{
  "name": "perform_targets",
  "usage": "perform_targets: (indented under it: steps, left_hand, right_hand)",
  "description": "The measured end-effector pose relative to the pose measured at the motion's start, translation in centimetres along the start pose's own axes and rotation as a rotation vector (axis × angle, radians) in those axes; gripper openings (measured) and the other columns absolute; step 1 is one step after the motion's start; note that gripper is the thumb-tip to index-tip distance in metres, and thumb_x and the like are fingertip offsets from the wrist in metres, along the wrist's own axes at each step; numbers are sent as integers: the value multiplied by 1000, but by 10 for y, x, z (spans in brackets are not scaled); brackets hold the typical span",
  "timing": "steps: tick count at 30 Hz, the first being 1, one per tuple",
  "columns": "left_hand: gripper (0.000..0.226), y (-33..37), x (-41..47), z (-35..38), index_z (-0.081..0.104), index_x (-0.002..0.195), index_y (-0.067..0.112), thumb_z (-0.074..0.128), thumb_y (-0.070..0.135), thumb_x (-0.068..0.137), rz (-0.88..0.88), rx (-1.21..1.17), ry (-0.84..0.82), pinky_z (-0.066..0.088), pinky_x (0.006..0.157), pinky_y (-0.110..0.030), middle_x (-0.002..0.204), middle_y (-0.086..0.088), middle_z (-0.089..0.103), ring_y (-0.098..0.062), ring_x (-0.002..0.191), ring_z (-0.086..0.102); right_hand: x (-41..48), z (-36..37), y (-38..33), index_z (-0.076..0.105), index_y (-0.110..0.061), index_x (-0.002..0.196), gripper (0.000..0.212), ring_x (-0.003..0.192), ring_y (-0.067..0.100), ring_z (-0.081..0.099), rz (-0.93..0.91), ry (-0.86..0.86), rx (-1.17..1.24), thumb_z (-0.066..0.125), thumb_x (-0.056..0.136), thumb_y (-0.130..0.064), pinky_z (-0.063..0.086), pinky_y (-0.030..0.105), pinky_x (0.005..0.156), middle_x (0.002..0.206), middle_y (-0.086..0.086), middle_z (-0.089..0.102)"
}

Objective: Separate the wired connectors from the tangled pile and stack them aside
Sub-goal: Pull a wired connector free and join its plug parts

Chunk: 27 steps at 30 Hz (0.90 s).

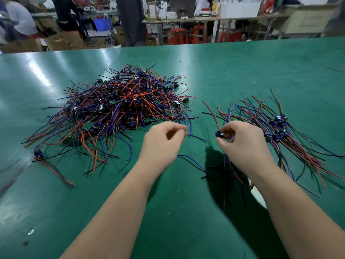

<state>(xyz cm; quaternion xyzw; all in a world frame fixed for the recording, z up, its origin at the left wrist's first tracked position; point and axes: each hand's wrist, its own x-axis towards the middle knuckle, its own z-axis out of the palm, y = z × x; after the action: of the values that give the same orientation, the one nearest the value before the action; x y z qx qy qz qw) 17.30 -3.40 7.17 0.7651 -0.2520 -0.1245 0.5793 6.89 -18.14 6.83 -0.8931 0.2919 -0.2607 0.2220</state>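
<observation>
Bare forearms, bare left hand [164,141], right hand [242,144]

Glossy green table [242,62] under overhead glare — beyond it a cluttered workbench [186,20], red stools [178,36], cardboard boxes [61,42].

Hands, 2: left hand [164,143], right hand [242,144]. Tangled pile [119,107], 1, centre left; its connectors too many to count. Sorted stack [280,128], 1, right. Stray connector [38,153], 1, far left. Held connector [218,134], 1. Blue wire [197,138], pinched, 1.
</observation>
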Motion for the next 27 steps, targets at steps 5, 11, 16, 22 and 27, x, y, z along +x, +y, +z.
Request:
perform_targets:
  steps: [5, 11, 16, 22, 27]
  left_hand:
    - [33, -21, 17, -39, 60, 121, 30, 56, 20, 90, 14, 899, 276, 30, 104, -43, 142, -10, 43, -32, 128, 34]
    - [45, -43, 29, -58, 49, 130, 25, 54, 45, 90, -387, 973, 216, 9, 113, -51, 155, -21, 11, -37, 142, 8]
    - [31, -45, 33, -69, 63, 116, 26, 55, 41, 90, -265, 993, 434, 26, 92, -43, 125, -9, 51, -35, 118, 38]
    - [16, -22, 27, -52, 73, 100, 27, 63, 20, 90, 210, 207, 528, 48, 78, -29, 89, 6, 71, -14, 85, 65]
    - [19, 5, 8, -23, 72, 95, 24, 67, 7, 87, 391, -202, 362, 48, 75, -17, 85, 13, 71, -1, 78, 64]
  right_hand:
    - [0, -5, 4, 56, -18, 119, 36, 102, 24, 53, 82, -157, -134, 64, 84, -18, 44, 35, 85, 110, 4, 57]
    - [-4, -5, -2, 70, -12, 95, 20, 98, 32, 56, 76, -278, -277, 57, 89, -26, 48, 39, 87, 107, 9, 54]
    - [-2, -6, 0, 70, -9, 97, 26, 102, 30, 56, 94, -273, -265, 55, 89, -28, 48, 39, 86, 107, 11, 60]
    - [-2, -3, -1, 71, -14, 104, 21, 93, 19, 59, -22, -70, -77, 60, 88, -21, 42, 27, 85, 100, 3, 62]
    - [-2, -5, -19, 71, -15, 85, 20, 54, 6, 56, 208, -189, 800, 56, 94, -23, 42, 22, 55, 72, -2, 70]
